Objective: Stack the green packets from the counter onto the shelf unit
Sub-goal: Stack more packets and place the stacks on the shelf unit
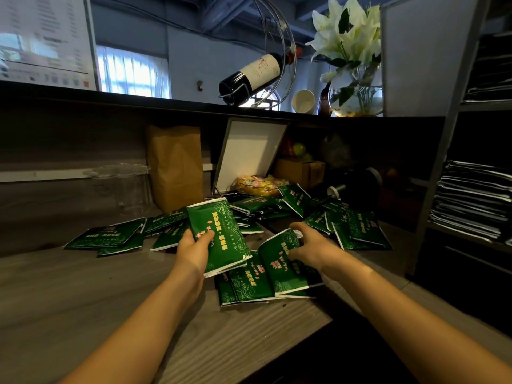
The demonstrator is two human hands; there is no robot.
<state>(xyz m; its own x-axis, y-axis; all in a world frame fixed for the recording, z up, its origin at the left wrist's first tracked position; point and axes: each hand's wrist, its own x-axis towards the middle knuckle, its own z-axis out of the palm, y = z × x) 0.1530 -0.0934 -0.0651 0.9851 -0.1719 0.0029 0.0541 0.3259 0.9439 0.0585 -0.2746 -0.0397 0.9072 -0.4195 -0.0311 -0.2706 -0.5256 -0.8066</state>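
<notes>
Several green packets with white edges and gold print lie scattered over the grey wooden counter (83, 295). My left hand (194, 250) grips one green packet (219, 231) and holds it tilted above the counter. My right hand (307, 245) curls its fingers over the top edge of another packet (285, 264), which lies on a small pile of packets (249, 284) near the counter's front. More packets lie in a loose heap (357, 228) to the right and in a spread (108, 236) to the left. The shelf unit (448, 139) stands at the right.
A brown paper bag (177, 167), clear plastic cups (124, 184), a white board (249, 151), a bag of sweets (260, 185) and a cardboard box (302, 170) stand behind the packets. The shelf unit holds stacks of dark items (473, 200). Above, a ledge carries a wine bottle (255, 73) and a flower vase (354, 98).
</notes>
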